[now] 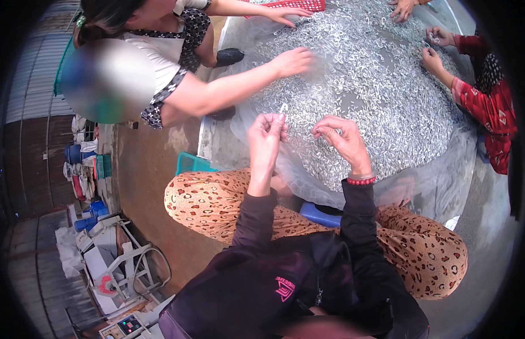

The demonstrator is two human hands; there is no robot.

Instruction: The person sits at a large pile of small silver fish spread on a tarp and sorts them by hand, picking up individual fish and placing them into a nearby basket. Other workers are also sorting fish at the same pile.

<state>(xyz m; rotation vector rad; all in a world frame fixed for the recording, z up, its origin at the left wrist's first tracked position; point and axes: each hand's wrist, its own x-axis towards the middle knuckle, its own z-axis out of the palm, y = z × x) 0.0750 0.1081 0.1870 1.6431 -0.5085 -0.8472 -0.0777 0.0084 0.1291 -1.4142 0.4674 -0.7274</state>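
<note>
Reading around the middle of the view, a grey machine (107, 254) stood at 8 o'clock. A teal basket (193, 163) sat at 9 o'clock, with a co-worker in a pale top at 10 to 11 o'clock. Near the centre, toward 12 o'clock, the person's left hand (265, 137) was raised, thumb and fingers pinched together on a small pale loop (284, 108) that poked up at the tips. Beyond it, between 12 and 1 o'clock, the co-worker's blurred hand (295, 62) reached over the pile, and a red basket (301, 5) lay at 12 o'clock by the top edge. A blue stool (319, 215) showed at 4 o'clock. At 2 o'clock the right hand (346, 141), a red bracelet (361, 181) at its wrist, hung with curled fingers near the pile; whether it gripped anything could not be told. The pile of loops (387, 107) spread behind it at 2 o'clock on a clear plastic sheet (446, 172), and farther out, between 2 and 3 o'clock, was another person's red sleeve (486, 107).
</note>
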